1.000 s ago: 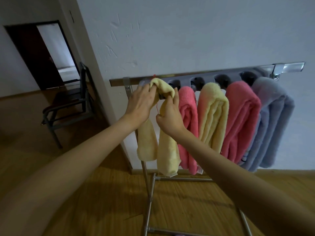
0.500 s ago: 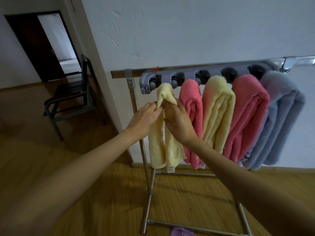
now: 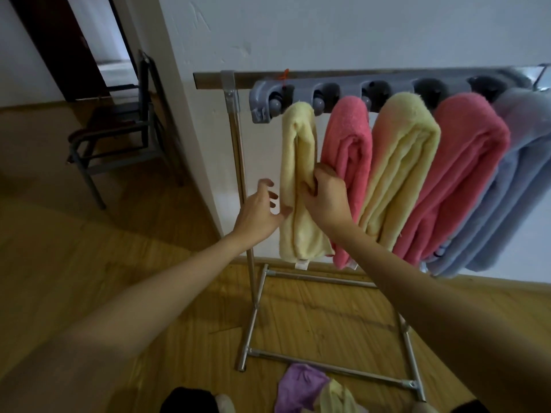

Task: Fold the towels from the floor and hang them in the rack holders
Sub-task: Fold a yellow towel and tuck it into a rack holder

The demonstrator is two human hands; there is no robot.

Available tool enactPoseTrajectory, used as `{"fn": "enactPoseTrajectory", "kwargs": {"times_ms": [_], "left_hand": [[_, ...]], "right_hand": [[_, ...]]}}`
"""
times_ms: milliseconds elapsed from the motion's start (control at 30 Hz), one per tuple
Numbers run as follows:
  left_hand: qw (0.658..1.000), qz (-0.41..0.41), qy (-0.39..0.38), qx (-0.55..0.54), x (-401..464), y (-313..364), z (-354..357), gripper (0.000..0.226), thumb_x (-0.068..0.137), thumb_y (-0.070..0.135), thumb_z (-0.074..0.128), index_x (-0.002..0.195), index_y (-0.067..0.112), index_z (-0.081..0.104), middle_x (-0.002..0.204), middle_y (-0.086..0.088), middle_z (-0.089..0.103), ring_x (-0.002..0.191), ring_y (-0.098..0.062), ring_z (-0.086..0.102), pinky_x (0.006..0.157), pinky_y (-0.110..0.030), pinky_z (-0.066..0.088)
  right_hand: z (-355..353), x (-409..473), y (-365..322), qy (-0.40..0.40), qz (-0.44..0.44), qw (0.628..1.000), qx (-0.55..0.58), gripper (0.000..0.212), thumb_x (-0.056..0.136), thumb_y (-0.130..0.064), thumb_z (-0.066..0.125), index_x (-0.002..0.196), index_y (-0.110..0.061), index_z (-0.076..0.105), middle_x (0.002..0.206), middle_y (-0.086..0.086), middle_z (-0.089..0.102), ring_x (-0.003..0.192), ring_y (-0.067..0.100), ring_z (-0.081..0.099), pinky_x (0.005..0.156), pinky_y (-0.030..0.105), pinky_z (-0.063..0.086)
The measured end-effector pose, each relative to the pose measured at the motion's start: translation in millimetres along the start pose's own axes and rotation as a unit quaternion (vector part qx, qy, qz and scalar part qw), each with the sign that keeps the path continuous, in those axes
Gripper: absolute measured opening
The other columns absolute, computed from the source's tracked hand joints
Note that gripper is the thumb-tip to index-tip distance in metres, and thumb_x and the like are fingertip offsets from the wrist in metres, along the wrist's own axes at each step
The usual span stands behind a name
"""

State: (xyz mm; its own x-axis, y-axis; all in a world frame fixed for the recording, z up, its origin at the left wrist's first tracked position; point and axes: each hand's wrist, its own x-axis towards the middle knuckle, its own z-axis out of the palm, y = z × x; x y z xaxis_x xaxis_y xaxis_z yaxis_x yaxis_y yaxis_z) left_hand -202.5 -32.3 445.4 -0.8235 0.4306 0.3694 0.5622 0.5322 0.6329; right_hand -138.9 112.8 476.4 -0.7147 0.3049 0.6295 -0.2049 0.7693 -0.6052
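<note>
A folded pale yellow towel (image 3: 293, 162) hangs from the leftmost slot of the grey rack holder (image 3: 301, 93). My right hand (image 3: 326, 195) grips its right fold about halfway down. My left hand (image 3: 261, 213) is beside the towel's left edge with fingers spread, its thumb touching the cloth. To the right hang a pink towel (image 3: 350, 156), a yellow towel (image 3: 402, 162), a larger pink towel (image 3: 465, 168) and a lavender-grey towel (image 3: 518, 180). On the floor lie a purple towel (image 3: 298, 386) and a pale yellow towel (image 3: 338, 396).
The holder sits on a metal stand (image 3: 253, 293) with floor bars, against a white wall (image 3: 328, 34). A dark chair (image 3: 119, 129) stands at the left near a doorway (image 3: 98, 40). Wooden floor (image 3: 89, 263) lies all around.
Both hands slid down the yellow towel from the holder slot to its middle. The left hand let go and spread its fingers. The view tilted down, showing the towels on the floor.
</note>
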Motion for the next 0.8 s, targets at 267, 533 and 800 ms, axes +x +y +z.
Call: {"fn": "enactPoseTrajectory", "kwargs": {"times_ms": [267,533,800], "left_hand": [[1.000,-0.028,0.005,-0.005,-4.1,-26.7,14.6,0.016,0.090,0.022,0.060,0.079,0.011,0.065,0.065,0.005,0.059,0.064,-0.016,0.061,0.055,-0.025,0.045],[0.992,0.040,0.122,0.008,-21.8,-34.9,-2.9,0.019,0.093,0.019,0.058,0.076,0.011,0.061,0.063,-0.002,0.061,0.052,-0.010,0.056,0.047,-0.022,0.046],[0.998,0.014,-0.055,-0.027,-41.6,-54.6,22.6,0.030,0.093,0.026,0.058,0.121,0.015,0.060,0.110,0.001,0.068,0.102,-0.017,0.064,0.085,-0.029,0.054]], "right_hand": [[17.3,-7.8,1.2,-0.063,0.038,0.997,0.012,0.018,0.087,0.002,0.046,0.073,-0.009,0.045,0.064,-0.002,0.047,0.055,0.012,0.044,0.051,0.021,0.034],[32.0,-8.4,5.1,-0.130,0.105,0.986,-0.002,0.010,0.089,0.001,0.046,0.090,0.004,0.056,0.080,0.010,0.059,0.072,0.019,0.054,0.063,0.024,0.042],[40.9,-38.0,21.9,-0.213,0.290,0.910,0.206,0.028,0.094,-0.015,0.042,0.119,-0.004,0.050,0.109,0.014,0.058,0.102,0.028,0.055,0.095,0.045,0.047]]}}
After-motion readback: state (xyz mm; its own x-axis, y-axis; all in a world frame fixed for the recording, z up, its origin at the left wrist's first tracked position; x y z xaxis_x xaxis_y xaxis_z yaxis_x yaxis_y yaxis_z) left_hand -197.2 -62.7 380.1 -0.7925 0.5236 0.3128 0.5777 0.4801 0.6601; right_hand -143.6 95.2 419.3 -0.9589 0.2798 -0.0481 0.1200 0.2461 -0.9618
